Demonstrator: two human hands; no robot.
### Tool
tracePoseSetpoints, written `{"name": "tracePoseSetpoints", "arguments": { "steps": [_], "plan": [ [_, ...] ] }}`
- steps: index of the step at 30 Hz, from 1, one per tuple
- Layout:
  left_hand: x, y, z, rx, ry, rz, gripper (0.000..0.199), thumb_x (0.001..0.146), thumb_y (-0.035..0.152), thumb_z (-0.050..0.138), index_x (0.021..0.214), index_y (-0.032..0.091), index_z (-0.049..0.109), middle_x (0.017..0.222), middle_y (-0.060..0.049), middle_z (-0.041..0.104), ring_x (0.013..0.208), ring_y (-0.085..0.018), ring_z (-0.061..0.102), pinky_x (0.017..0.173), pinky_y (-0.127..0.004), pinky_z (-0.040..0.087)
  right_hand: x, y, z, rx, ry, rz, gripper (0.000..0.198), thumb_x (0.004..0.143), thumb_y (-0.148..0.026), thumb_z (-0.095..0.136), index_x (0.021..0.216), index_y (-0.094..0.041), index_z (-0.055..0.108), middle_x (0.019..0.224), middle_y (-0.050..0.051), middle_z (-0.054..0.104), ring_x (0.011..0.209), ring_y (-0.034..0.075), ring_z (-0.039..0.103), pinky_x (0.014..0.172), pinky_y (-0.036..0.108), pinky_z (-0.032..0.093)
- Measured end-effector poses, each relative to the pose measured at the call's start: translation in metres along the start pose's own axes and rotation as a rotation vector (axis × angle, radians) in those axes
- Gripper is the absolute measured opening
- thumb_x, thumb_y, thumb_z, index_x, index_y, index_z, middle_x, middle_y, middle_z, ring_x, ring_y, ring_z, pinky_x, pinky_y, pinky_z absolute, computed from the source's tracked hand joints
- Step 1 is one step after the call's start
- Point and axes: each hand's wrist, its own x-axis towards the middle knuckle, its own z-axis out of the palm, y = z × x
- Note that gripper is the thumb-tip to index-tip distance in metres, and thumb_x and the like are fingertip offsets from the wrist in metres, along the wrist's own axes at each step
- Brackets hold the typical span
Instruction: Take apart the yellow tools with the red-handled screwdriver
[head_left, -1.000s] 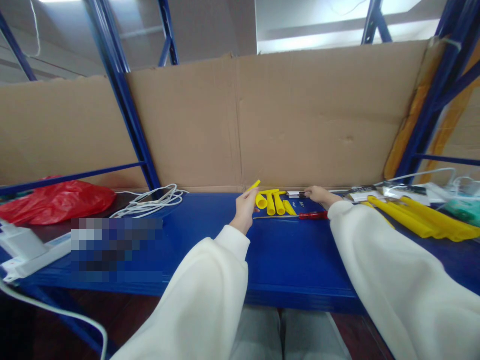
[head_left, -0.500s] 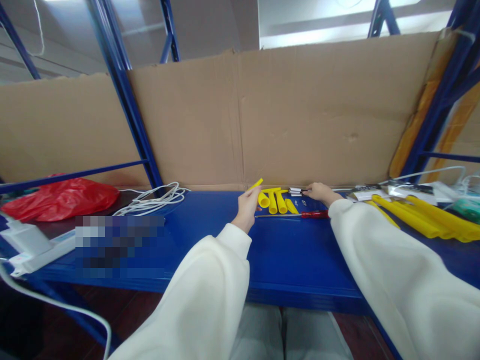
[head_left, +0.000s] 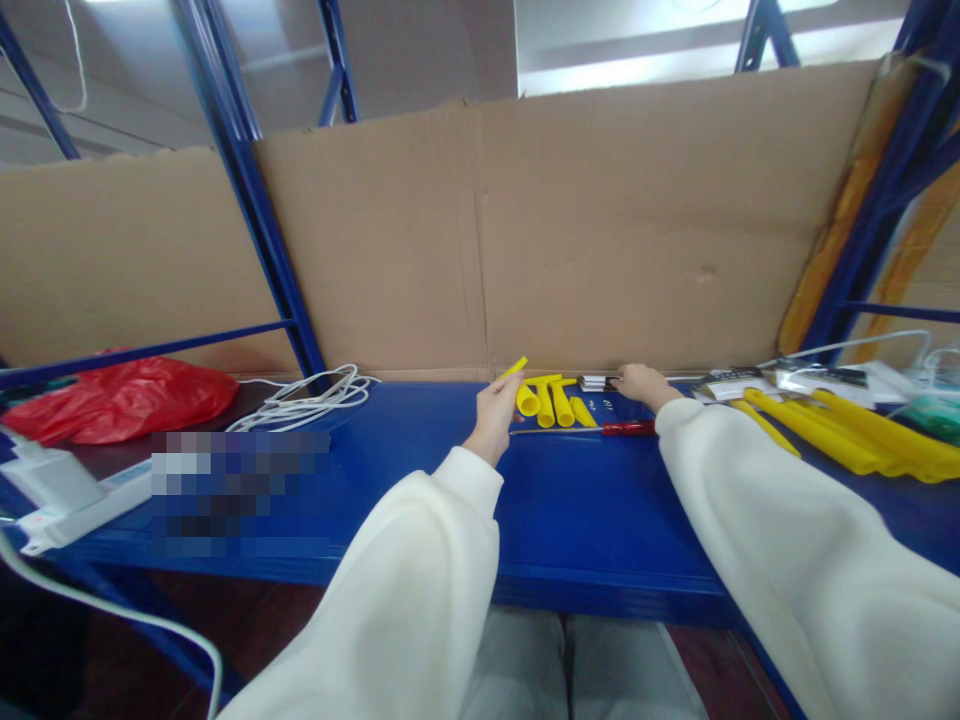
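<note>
My left hand (head_left: 493,412) is closed round a thin yellow piece (head_left: 515,367), tilted up to the right above the blue tabletop (head_left: 420,470). Just right of it lie several short yellow tubes (head_left: 545,408), one with its round open end facing me. At the back, my right hand (head_left: 640,384) has its fingers together beside a small black-and-white item (head_left: 594,383). Whatever those fingertips grip is too small to make out. A screwdriver with a red handle (head_left: 628,428) lies in front of the tubes, its shaft pointing left. Small white bits (head_left: 608,405) rest near it.
Long yellow tubes (head_left: 847,440) lie at the right, with small boxes (head_left: 739,383) behind. To the left are a coiled white cable (head_left: 319,395), a red plastic bag (head_left: 127,395) and a white power strip (head_left: 94,505). A cardboard wall (head_left: 585,230) stands along the back.
My right hand's fingertips have shifted very slightly beside the small black-and-white item. My left hand and the yellow piece in it stay in place.
</note>
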Motion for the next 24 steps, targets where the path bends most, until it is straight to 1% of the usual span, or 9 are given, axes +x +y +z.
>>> {"name": "tracePoseSetpoints", "arguments": {
  "steps": [4, 6, 8, 10, 12, 15, 17, 21, 24],
  "plan": [
    [-0.004, 0.004, 0.002, -0.043, -0.008, -0.017, 0.023, 0.083, 0.025, 0.072, 0.102, 0.012, 0.075, 0.061, -0.002, 0.069, 0.053, -0.012, 0.065, 0.043, -0.017, 0.040, -0.004, 0.000, -0.008, -0.018, 0.034, 0.038, 0.048, 0.096, -0.044, 0.046, 0.126, -0.012, 0.067, 0.127, 0.024, 0.067, 0.120, 0.035, 0.063, 0.095, 0.048, 0.046],
    [-0.005, 0.006, 0.003, -0.098, -0.005, -0.025, 0.027, 0.083, 0.022, 0.071, 0.108, 0.012, 0.072, 0.063, -0.001, 0.069, 0.055, -0.013, 0.067, 0.047, -0.018, 0.044, -0.008, 0.002, -0.014, -0.021, 0.065, 0.045, 0.047, 0.097, -0.043, 0.044, 0.125, -0.014, 0.067, 0.129, 0.023, 0.065, 0.119, 0.035, 0.062, 0.094, 0.047, 0.046],
    [-0.003, 0.007, 0.003, -0.157, -0.011, -0.048, 0.032, 0.083, 0.018, 0.069, 0.115, 0.013, 0.068, 0.067, -0.001, 0.070, 0.055, -0.013, 0.067, 0.051, -0.019, 0.048, -0.016, 0.005, -0.020, -0.033, 0.116, 0.045, 0.043, 0.096, -0.039, 0.044, 0.123, -0.014, 0.067, 0.129, 0.022, 0.065, 0.117, 0.034, 0.062, 0.092, 0.045, 0.045],
    [-0.001, 0.009, 0.002, -0.201, -0.027, -0.094, 0.032, 0.083, 0.015, 0.065, 0.114, 0.010, 0.066, 0.069, -0.003, 0.071, 0.055, -0.013, 0.067, 0.053, -0.021, 0.050, -0.026, 0.007, -0.023, -0.067, 0.210, 0.018, 0.040, 0.096, -0.031, 0.040, 0.117, -0.012, 0.069, 0.124, 0.022, 0.067, 0.114, 0.033, 0.063, 0.090, 0.042, 0.043],
    [0.000, 0.010, 0.000, -0.223, -0.047, -0.143, 0.032, 0.081, 0.015, 0.063, 0.113, 0.009, 0.065, 0.068, -0.005, 0.072, 0.053, -0.014, 0.065, 0.054, -0.022, 0.051, -0.038, 0.010, -0.024, -0.103, 0.322, -0.043, 0.041, 0.096, -0.024, 0.035, 0.110, -0.010, 0.071, 0.114, 0.023, 0.070, 0.109, 0.032, 0.063, 0.090, 0.041, 0.040],
    [0.000, 0.013, -0.004, -0.239, -0.074, -0.191, 0.035, 0.078, 0.011, 0.056, 0.112, 0.010, 0.064, 0.062, -0.003, 0.068, 0.047, -0.013, 0.059, 0.047, -0.021, 0.047, -0.054, 0.015, -0.024, -0.109, 0.424, -0.096, 0.041, 0.094, -0.022, 0.034, 0.101, -0.010, 0.072, 0.104, 0.022, 0.073, 0.103, 0.031, 0.063, 0.087, 0.039, 0.037],
    [-0.001, 0.014, -0.006, -0.252, -0.109, -0.232, 0.040, 0.075, 0.009, 0.051, 0.113, 0.011, 0.064, 0.064, -0.003, 0.069, 0.045, -0.013, 0.057, 0.045, -0.021, 0.046, -0.063, 0.018, -0.024, -0.065, 0.437, -0.081, 0.039, 0.094, -0.024, 0.036, 0.098, -0.013, 0.073, 0.104, 0.020, 0.074, 0.101, 0.030, 0.064, 0.085, 0.037, 0.037],
    [-0.002, 0.015, -0.010, -0.291, -0.162, -0.243, 0.045, 0.067, 0.009, 0.050, 0.111, 0.009, 0.063, 0.080, -0.010, 0.075, 0.046, -0.013, 0.054, 0.045, -0.025, 0.046, -0.077, 0.022, -0.026, 0.068, 0.429, -0.007, 0.035, 0.093, -0.026, 0.041, 0.100, -0.016, 0.074, 0.107, 0.017, 0.075, 0.100, 0.030, 0.066, 0.084, 0.035, 0.041],
    [-0.003, 0.016, -0.011, -0.282, -0.157, -0.251, 0.041, 0.068, 0.009, 0.053, 0.108, 0.010, 0.062, 0.078, -0.010, 0.073, 0.046, -0.013, 0.054, 0.046, -0.024, 0.046, -0.084, 0.020, -0.026, 0.132, 0.415, 0.021, 0.035, 0.093, -0.026, 0.044, 0.103, -0.017, 0.076, 0.108, 0.016, 0.076, 0.100, 0.030, 0.068, 0.085, 0.034, 0.045]
  ]
}}
